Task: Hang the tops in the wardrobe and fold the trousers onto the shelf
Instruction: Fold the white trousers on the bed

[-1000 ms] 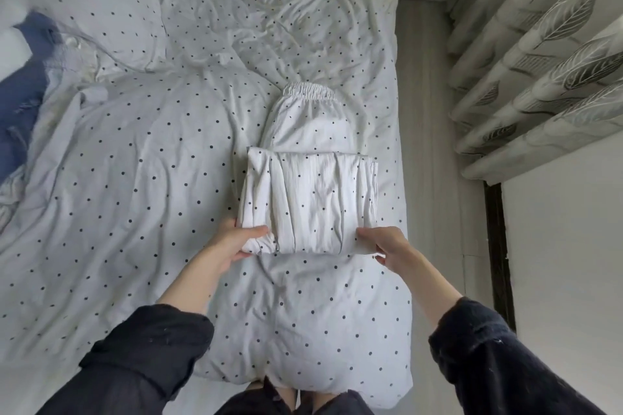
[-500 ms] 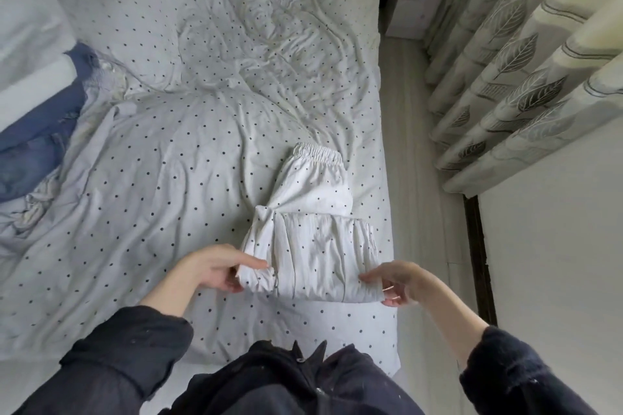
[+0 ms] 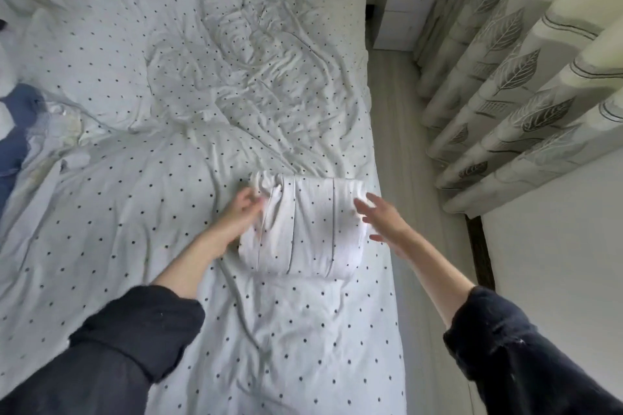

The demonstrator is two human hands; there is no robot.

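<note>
Head view: trousers [image 3: 303,229] lie folded into a compact white bundle on the bed [image 3: 135,178], directly between your two hands and near the bed's right edge. The bundle shows several lengthwise pleats and a rounded near end.

Your left hand [image 3: 241,212] sits at the bundle's left side. Its fingers are blurred; they appear loosely curled against the cloth, touching the left fold. Whether they pinch the fabric cannot be told.

Your right hand [image 3: 379,217] is at the bundle's right side, fingers spread and nearly straight, holding nothing. The fingertips lie over or just above the right edge of the cloth; contact cannot be confirmed because of blur.

Both forearms are bare, with dark sleeves [image 3: 135,333] pushed up toward the elbows.

Left of your left hand, well apart, a blue garment [image 3: 17,131] lies at the frame edge. Right of your right hand, beyond the floor strip, hang leaf-print curtains [image 3: 505,77]. Ahead of the right hand, far off, stands a white nightstand [image 3: 401,10].
</note>
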